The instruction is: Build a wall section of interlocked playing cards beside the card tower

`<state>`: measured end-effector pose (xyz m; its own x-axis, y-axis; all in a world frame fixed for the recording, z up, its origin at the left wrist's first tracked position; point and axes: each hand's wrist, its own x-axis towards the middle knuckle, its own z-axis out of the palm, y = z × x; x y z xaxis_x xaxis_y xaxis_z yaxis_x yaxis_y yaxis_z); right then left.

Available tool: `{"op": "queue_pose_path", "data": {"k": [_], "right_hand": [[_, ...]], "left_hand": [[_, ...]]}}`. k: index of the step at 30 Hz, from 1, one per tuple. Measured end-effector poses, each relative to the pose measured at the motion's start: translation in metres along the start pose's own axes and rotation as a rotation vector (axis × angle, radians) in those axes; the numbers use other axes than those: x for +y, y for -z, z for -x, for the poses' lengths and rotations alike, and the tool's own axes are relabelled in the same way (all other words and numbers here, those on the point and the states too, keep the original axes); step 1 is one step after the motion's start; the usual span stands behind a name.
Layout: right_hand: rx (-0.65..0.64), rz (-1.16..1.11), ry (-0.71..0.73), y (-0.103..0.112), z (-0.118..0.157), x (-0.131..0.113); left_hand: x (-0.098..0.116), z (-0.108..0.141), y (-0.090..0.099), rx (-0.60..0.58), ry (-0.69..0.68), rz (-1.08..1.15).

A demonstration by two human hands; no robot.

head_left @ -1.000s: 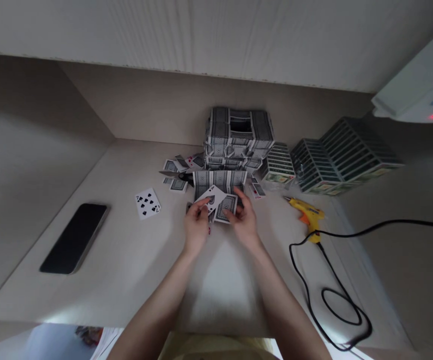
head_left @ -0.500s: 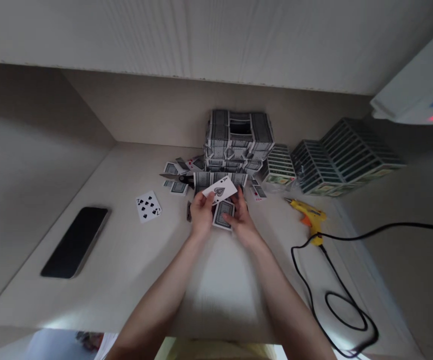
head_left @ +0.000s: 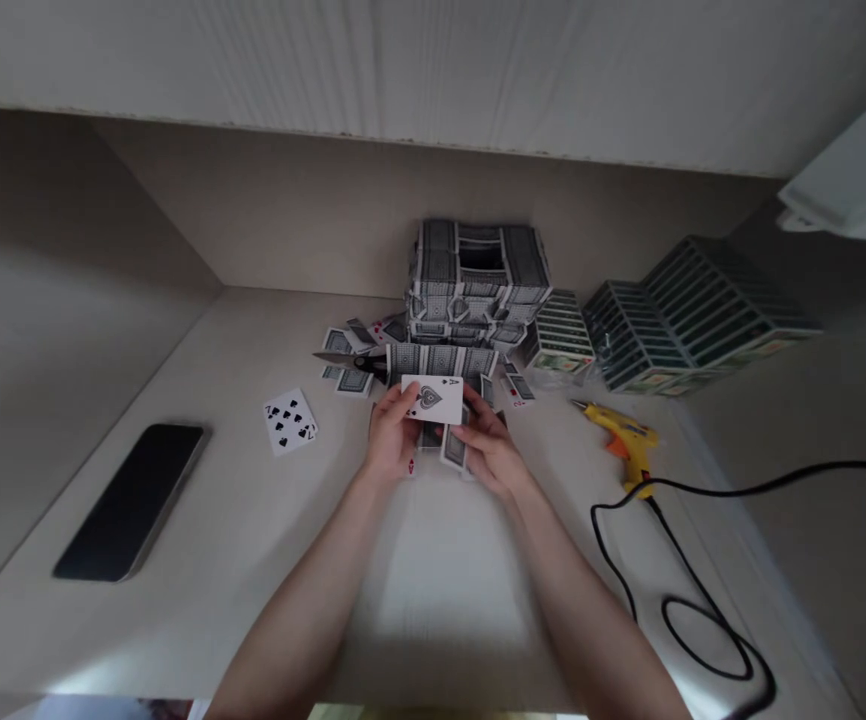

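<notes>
Centre frame: left hand [head_left: 388, 437], fingers pinching ace of spades [head_left: 437, 401]; right hand [head_left: 492, 449], fingers closed on patterned card [head_left: 454, 448]; possible fault, creased ace from hard thumb pressure.

The ace [head_left: 439, 402] I hold is white with a patterned black spade; my other card [head_left: 454, 448] shows a grey patterned back with a white border. I see the card box [head_left: 442, 268] in similar patterned grey and white, the glue gun [head_left: 629, 432] yellow with an orange trigger [head_left: 617, 446], the phone [head_left: 131, 505] black, the table [head_left: 452, 580] pale.
</notes>
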<state>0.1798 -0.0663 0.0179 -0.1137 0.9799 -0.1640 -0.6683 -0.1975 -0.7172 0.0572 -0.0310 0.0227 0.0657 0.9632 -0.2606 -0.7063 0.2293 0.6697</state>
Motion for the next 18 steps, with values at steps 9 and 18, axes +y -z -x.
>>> {"op": "queue_pose_path", "data": {"k": [9,18], "right_hand": [[0.039,-0.066,0.074,0.0075,-0.0017,0.0042],[0.006,-0.086,0.172,0.0082,-0.0015,0.0049]], "left_hand": [[-0.0001,0.0019,-0.0030,0.025,-0.025,0.039],[-0.0029,-0.0001,-0.0013,0.023,-0.013,0.098]]}}
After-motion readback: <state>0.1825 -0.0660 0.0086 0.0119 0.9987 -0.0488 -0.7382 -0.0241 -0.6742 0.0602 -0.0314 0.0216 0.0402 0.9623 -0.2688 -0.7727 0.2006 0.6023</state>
